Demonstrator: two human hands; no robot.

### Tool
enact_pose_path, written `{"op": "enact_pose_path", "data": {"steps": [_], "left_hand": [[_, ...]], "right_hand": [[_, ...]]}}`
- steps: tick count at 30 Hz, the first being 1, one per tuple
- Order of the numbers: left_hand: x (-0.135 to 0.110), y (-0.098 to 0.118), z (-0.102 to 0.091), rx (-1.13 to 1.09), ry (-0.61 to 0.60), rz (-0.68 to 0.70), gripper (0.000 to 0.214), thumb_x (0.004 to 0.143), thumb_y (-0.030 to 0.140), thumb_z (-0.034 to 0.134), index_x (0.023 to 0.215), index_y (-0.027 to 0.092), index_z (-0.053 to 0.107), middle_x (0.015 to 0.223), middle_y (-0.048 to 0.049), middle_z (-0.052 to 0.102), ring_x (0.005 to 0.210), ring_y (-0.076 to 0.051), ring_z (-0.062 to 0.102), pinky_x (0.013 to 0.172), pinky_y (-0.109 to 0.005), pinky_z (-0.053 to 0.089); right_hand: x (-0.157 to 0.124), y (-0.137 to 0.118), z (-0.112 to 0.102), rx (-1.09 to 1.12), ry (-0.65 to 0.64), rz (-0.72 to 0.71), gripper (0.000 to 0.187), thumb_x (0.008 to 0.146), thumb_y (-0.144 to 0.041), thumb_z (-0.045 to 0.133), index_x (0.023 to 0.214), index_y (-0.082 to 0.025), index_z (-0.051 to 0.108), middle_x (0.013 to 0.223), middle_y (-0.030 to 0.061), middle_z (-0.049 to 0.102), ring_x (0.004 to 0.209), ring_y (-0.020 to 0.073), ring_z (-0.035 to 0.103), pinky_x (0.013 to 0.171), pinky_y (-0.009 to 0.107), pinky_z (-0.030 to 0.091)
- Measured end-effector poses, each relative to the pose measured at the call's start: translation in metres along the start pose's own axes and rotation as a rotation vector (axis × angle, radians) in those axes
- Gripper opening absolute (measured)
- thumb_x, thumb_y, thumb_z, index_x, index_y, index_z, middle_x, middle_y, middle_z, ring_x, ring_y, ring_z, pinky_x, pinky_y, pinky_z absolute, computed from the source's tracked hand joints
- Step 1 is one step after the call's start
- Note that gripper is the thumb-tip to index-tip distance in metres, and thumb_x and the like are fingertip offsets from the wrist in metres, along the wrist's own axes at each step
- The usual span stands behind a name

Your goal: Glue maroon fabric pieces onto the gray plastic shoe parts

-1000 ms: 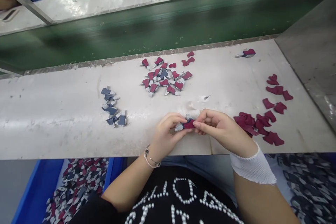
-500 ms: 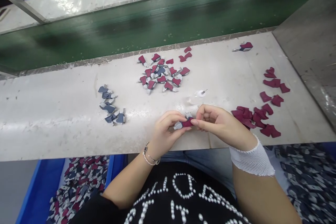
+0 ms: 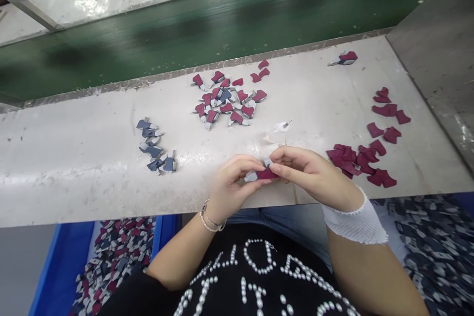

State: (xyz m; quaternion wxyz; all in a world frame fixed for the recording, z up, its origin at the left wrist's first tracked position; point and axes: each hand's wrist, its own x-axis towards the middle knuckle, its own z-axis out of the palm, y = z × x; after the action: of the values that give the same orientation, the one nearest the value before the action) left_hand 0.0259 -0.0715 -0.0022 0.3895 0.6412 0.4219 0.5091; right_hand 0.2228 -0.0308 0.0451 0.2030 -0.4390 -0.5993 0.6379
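Observation:
Between my hands, near the bench's front edge, is a small grey plastic part with a maroon cover piece (image 3: pixel 265 174) on its side. My left hand (image 3: pixel 237 177) pinches its grey end between thumb and fingers. My right hand (image 3: pixel 299 170) presses thumb and fingertips on the right end of the maroon cover. The underside of the part is hidden by my fingers. Just beyond my hands lies a small clear bottle with a needle tip (image 3: pixel 278 131). Loose maroon pieces (image 3: pixel 344 159) lie in a pile to the right of my right hand.
Several dark-blue and grey parts (image 3: pixel 150 133) lie at the left, and maroon-covered parts (image 3: pixel 225 107) cluster mid-bench. One finished-looking part (image 3: pixel 347 58) sits far right. Below the bench, a blue bin (image 3: pixel 61 256) holds mixed parts; dark parts (image 3: pixel 433 242) lie lower right. A green belt (image 3: pixel 185 34) runs behind.
My right hand has shifted slightly left along the part, its thumb now further over the maroon cover. My left hand keeps its hold. The camera view has tilted slightly.

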Motion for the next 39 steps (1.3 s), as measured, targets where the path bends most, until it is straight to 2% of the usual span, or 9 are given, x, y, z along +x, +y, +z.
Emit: {"op": "enact_pose_path", "data": {"steps": [4,9,14,18,26,29,33,37,39], "left_hand": [[0.000,-0.002,0.003,-0.041,0.065,-0.013,0.024,0.079,0.019,0.083,0.101,0.022,0.072,0.097,-0.0034,0.072,0.092,-0.014,0.071,0.078,-0.026,0.063],[-0.001,-0.001,0.006,-0.152,0.144,-0.030,0.025,0.077,0.017,0.084,0.098,0.023,0.072,0.099,-0.0030,0.072,0.096,-0.015,0.072,0.083,-0.029,0.064],[-0.005,0.013,0.000,-0.075,0.010,-0.226,0.030,0.083,0.025,0.080,0.110,0.021,0.068,0.101,-0.0043,0.076,0.088,-0.016,0.076,0.077,-0.027,0.065],[-0.002,0.026,-0.009,0.070,-0.123,-0.292,0.015,0.083,0.029,0.080,0.088,0.018,0.070,0.079,-0.0017,0.076,0.072,-0.015,0.073,0.069,-0.028,0.063],[0.002,0.026,-0.008,-0.360,-0.175,-0.598,0.023,0.073,0.026,0.088,0.075,0.018,0.066,0.077,-0.0021,0.078,0.071,-0.018,0.076,0.066,-0.030,0.065],[0.003,0.026,-0.009,-0.346,-0.237,-0.596,0.022,0.072,0.028,0.088,0.081,0.018,0.070,0.080,-0.0024,0.079,0.075,-0.018,0.077,0.069,-0.031,0.066],[0.006,0.027,-0.015,-0.128,-0.378,-0.538,0.031,0.078,0.036,0.084,0.104,0.020,0.077,0.077,-0.0013,0.076,0.062,-0.014,0.068,0.057,-0.026,0.057],[0.009,0.028,-0.018,-0.101,-0.415,-0.459,0.018,0.085,0.037,0.077,0.090,0.020,0.079,0.066,0.0007,0.070,0.054,-0.010,0.057,0.050,-0.024,0.048],[0.010,0.029,-0.018,-0.123,-0.395,-0.440,0.014,0.086,0.033,0.076,0.086,0.019,0.079,0.070,0.0004,0.073,0.056,-0.010,0.058,0.053,-0.023,0.050]], "right_hand": [[-0.004,-0.003,0.011,-0.128,0.106,-0.034,0.029,0.102,-0.048,0.049,0.092,-0.022,0.057,0.082,0.0023,0.061,0.078,0.0181,0.057,0.070,0.032,0.045],[-0.012,-0.008,0.015,-0.245,0.110,-0.112,0.019,0.105,-0.041,0.044,0.108,-0.024,0.052,0.086,0.0027,0.063,0.079,0.0191,0.060,0.069,0.032,0.046],[-0.018,-0.009,0.010,-0.559,0.129,-0.298,0.015,0.105,-0.029,0.041,0.105,-0.022,0.054,0.098,0.0077,0.068,0.085,0.0204,0.065,0.072,0.033,0.048],[-0.020,-0.009,0.006,-0.691,0.033,-0.343,0.019,0.103,-0.023,0.040,0.103,-0.019,0.058,0.092,0.0088,0.067,0.081,0.0215,0.064,0.069,0.034,0.049],[-0.021,-0.014,-0.004,-0.592,-0.081,-0.397,0.018,0.099,-0.020,0.046,0.097,-0.022,0.064,0.084,0.0056,0.066,0.073,0.0193,0.061,0.063,0.032,0.047],[-0.021,-0.012,-0.004,-0.589,-0.091,-0.374,0.020,0.100,-0.021,0.045,0.097,-0.022,0.065,0.087,0.0065,0.068,0.076,0.0202,0.063,0.065,0.033,0.048],[-0.021,-0.008,-0.003,-0.571,-0.126,-0.372,0.019,0.101,-0.021,0.046,0.101,-0.022,0.064,0.091,0.0059,0.068,0.080,0.0187,0.064,0.069,0.031,0.050],[-0.020,-0.006,-0.002,-0.541,-0.139,-0.369,0.019,0.102,-0.021,0.045,0.093,-0.021,0.062,0.087,0.0048,0.065,0.078,0.0174,0.061,0.067,0.030,0.049],[-0.020,-0.006,-0.001,-0.534,-0.139,-0.342,0.018,0.103,-0.023,0.045,0.100,-0.020,0.063,0.087,0.0045,0.064,0.079,0.0176,0.061,0.068,0.031,0.048]]}}
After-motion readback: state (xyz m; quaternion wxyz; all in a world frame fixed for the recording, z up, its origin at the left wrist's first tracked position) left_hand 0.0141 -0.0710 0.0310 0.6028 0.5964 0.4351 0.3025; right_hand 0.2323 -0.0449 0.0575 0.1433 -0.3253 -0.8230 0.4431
